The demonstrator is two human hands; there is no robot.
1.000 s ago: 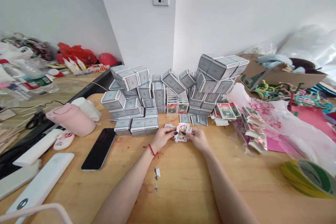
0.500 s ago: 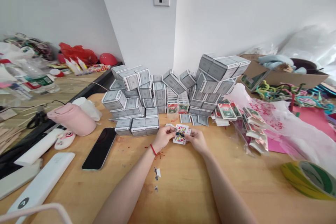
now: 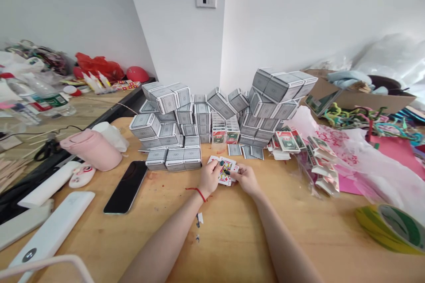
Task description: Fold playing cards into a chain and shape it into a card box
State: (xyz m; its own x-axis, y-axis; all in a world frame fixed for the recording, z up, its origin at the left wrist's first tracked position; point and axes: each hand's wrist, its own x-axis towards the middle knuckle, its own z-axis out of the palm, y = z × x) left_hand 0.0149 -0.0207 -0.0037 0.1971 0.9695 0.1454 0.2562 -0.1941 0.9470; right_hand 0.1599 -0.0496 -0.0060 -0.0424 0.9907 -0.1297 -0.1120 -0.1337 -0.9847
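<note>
My left hand [image 3: 210, 177] and my right hand [image 3: 245, 178] meet over the wooden table [image 3: 232, 239], both pinching a small fan of playing cards [image 3: 224, 171] face up, a red court card showing. A red thread circles my left wrist. Just beyond the hands rises a pile of grey-backed card blocks [image 3: 186, 115], stacked like a wall. Loose grey-backed cards [image 3: 247, 151] lie flat in front of it.
A black phone [image 3: 125, 181], a pink pouch [image 3: 91, 149] and white cases [image 3: 49, 230] lie left. Card boxes [image 3: 288, 140], a plastic bag [image 3: 358, 159] and a tape roll [image 3: 392, 226] sit right. Paper scraps [image 3: 198, 219] lie near my left forearm.
Both hands have drifted slightly toward me and left with the cards; the fan has tilted and my left hand now covers more of it.
</note>
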